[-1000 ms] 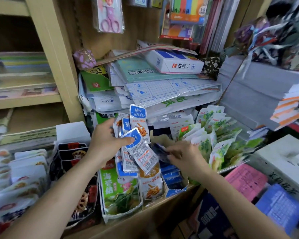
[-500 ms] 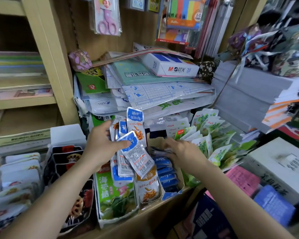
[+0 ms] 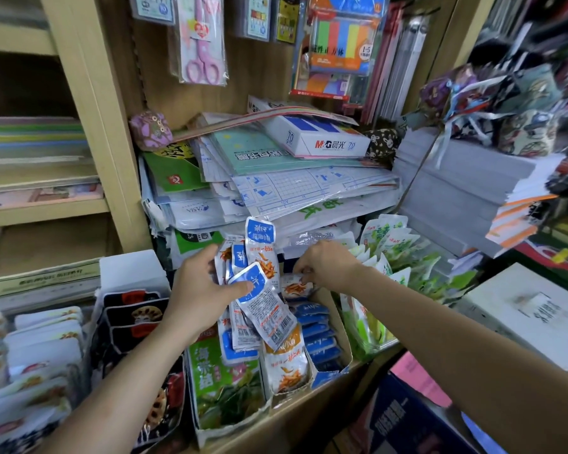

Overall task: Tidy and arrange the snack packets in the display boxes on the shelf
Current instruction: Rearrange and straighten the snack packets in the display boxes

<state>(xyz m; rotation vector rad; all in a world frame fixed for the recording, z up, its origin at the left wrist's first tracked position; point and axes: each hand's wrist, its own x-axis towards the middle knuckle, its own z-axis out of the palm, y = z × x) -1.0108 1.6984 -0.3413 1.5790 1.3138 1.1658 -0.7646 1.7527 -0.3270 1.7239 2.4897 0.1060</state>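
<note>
Head view: left hand [image 3: 200, 290] grips a fan of blue-topped packets [image 3: 267, 306]. Right hand [image 3: 328, 267] pinches one packet [image 3: 294, 286] above the display box [image 3: 328, 376].

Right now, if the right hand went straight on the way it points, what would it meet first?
The right hand points left, pinching a loose packet; beyond that, probably the packet bunch in the left hand. Depth there is unclear.

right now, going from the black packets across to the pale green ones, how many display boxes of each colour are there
black packet box: 1
green seaweed box: 1
blue fish-snack box: 1
pale green packet box: 1
total: 4
</note>
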